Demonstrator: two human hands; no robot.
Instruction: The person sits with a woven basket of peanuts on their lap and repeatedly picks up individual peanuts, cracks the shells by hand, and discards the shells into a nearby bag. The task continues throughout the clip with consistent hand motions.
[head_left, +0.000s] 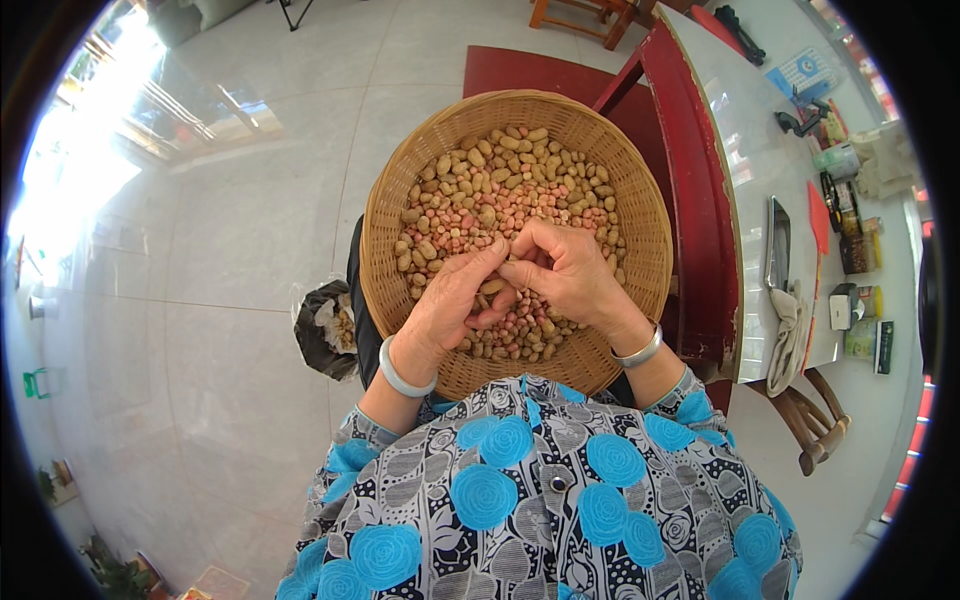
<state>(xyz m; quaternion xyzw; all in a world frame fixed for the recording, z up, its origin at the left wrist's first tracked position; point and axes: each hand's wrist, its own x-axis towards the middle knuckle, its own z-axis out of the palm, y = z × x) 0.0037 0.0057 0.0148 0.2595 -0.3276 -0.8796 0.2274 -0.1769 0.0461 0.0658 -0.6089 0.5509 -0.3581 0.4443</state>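
Note:
A round woven basket (630, 157) rests before me, holding unshelled peanuts (517, 150) around its inner edge and loose pink peanut kernels (457, 217) nearer the middle. Over it, my left hand (457, 289) is curled, with a peanut in its shell (492, 286) in the palm. My right hand (562, 262) meets it, and the fingertips of both hands pinch a small piece between them, probably a peanut; the fingers mostly hide it. A pale bangle circles my left wrist, a silver-coloured one my right.
To the left of the basket, a black plastic bag (307, 330) on the tiled floor holds peanut shells (339, 326). At the right stands a red-sided table (694, 202) bearing a cleaver-like metal tool (778, 244), a cloth (786, 337) and packages. A wooden chair (810, 427) is beside it.

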